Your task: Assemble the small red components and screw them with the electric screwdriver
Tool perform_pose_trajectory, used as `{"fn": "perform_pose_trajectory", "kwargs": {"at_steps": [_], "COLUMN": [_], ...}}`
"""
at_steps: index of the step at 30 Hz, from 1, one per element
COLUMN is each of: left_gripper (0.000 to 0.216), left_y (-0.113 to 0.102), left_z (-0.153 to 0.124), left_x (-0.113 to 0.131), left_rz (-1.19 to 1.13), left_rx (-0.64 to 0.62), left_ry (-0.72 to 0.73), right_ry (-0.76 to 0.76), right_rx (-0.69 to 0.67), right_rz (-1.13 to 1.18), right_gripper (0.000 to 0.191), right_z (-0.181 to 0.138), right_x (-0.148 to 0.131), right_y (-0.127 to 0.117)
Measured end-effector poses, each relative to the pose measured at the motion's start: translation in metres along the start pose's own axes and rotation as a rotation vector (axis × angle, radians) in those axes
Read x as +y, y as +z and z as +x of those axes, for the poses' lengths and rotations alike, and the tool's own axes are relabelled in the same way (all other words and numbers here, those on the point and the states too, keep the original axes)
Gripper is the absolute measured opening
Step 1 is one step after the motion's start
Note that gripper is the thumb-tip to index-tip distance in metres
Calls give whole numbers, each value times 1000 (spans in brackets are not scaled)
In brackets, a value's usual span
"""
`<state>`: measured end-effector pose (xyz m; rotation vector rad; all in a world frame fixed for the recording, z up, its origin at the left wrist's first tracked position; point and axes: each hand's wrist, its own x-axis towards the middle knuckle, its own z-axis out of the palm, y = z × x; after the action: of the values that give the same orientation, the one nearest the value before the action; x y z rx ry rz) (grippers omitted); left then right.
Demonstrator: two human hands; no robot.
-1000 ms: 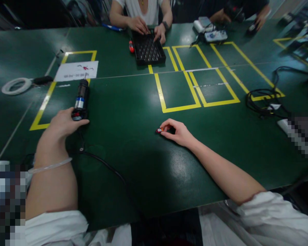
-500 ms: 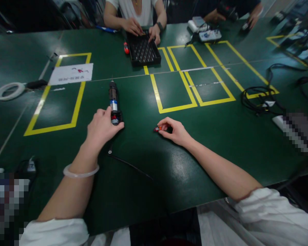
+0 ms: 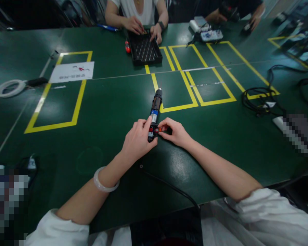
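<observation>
In the middle of the table lies a slim black electric screwdriver (image 3: 156,101) with blue and silver bands, its tip pointing away from me. My left hand (image 3: 136,140) is closed around its near end, where some red shows. Between thumb and fingertips, my right hand (image 3: 176,132) pinches a small red and orange part (image 3: 158,130), too small to name. That part is against or just beside the screwdriver's right side; I cannot tell whether they touch. A thin black cord (image 3: 169,186) with a ring-like end lies below my hands.
Across the table a co-worker's hands are over a black tray (image 3: 146,61), with a red-and-black tool (image 3: 127,47) beside it. Yellow tape (image 3: 179,108) marks rectangles. A paper sign (image 3: 72,72) and a white ring (image 3: 9,89) lie left; coiled black cable (image 3: 259,99) lies right.
My left hand has carried the screwdriver to the right, up to my right hand, and it now tilts rightward. The cord's end has shifted right too. My right hand has stayed almost still.
</observation>
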<state>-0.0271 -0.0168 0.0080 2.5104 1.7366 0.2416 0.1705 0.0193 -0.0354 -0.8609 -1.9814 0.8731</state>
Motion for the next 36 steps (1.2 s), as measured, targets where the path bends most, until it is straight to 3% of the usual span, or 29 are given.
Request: {"fn": "perform_pose_trajectory", "kwargs": {"at_steps": [7, 14, 21, 27, 32, 36], "left_gripper": [74, 76, 74, 71, 72, 72], "left_y": [3, 6, 7, -7, -26, -36], "left_z": [0, -1, 2, 5, 8, 10], "left_x": [-1, -1, 2, -1, -24, -71], "left_rz": [-45, -53, 28, 124, 195, 205], "left_rx": [19, 40, 47, -46, -141, -200], "left_ry": [6, 8, -45, -46, -134, -265], "right_ry": [-66, -78, 9, 61, 110, 127], "right_rx": [-40, -20, 16, -9, -29, -33], "right_rz": [-94, -84, -30, 62, 59, 56], "right_gripper": [2, 10, 10, 14, 13, 12], "right_z": [-1, -3, -2, -1, -1, -1], "right_x": [0, -7, -10, -7, -6, -5], "right_y": [-1, -3, -4, -4, -5, -5]}}
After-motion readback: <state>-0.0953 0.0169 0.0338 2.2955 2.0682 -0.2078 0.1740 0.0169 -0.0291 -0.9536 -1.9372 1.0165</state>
